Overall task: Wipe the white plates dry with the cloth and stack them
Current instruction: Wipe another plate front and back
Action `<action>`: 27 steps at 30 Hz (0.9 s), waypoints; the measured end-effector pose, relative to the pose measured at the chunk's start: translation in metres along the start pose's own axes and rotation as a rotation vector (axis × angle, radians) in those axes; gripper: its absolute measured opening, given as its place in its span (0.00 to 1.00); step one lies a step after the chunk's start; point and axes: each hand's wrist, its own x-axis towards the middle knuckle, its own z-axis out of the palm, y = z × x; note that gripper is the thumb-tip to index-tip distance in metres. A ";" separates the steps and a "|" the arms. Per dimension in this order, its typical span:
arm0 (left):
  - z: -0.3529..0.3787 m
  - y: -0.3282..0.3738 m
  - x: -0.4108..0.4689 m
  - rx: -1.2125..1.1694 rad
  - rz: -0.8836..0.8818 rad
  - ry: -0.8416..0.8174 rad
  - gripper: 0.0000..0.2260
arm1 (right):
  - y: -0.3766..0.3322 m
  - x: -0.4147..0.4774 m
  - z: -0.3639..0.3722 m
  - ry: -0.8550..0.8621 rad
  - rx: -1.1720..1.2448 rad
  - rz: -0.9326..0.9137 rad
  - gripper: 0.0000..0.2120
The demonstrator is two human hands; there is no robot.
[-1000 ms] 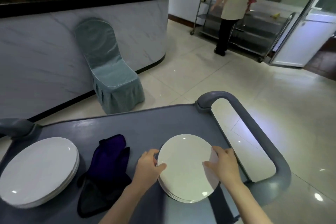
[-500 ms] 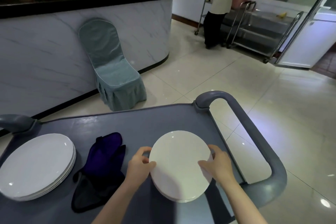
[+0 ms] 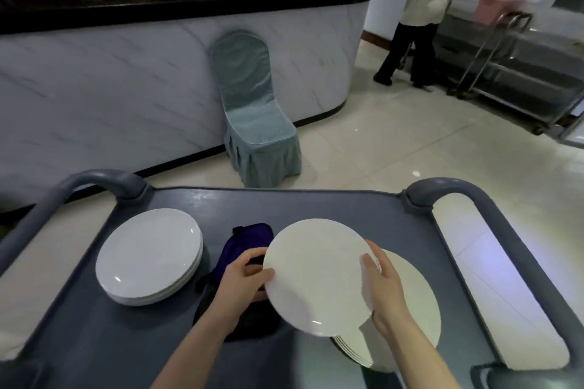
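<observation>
plate (image 3: 316, 275): held tilted just above the right stack (image 3: 414, 309)
left hand (image 3: 243, 284): left rim is pinched, thumb on top
right hand (image 3: 384, 290): right rim is gripped, thumb on top
cloth (image 3: 249, 237): bunched on the cart (image 3: 316, 202), between left stack (image 3: 148, 256) and plate

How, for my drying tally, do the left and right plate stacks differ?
The left stack sits fully exposed and untouched; the right stack is partly hidden by the lifted plate that the left hand and right hand grip. The left stack lies left of the dark cloth, the right stack right of it. Both are white round plates on the grey cart.
</observation>
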 end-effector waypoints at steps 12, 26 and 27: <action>-0.076 -0.011 0.072 0.641 0.187 0.328 0.18 | 0.001 0.001 0.041 -0.022 0.006 0.039 0.20; -0.056 -0.013 0.155 0.991 -0.014 0.117 0.06 | 0.002 0.011 0.039 0.068 -0.017 0.085 0.16; -0.058 -0.011 0.155 0.941 0.003 0.120 0.04 | 0.001 0.012 0.039 0.069 -0.025 0.082 0.16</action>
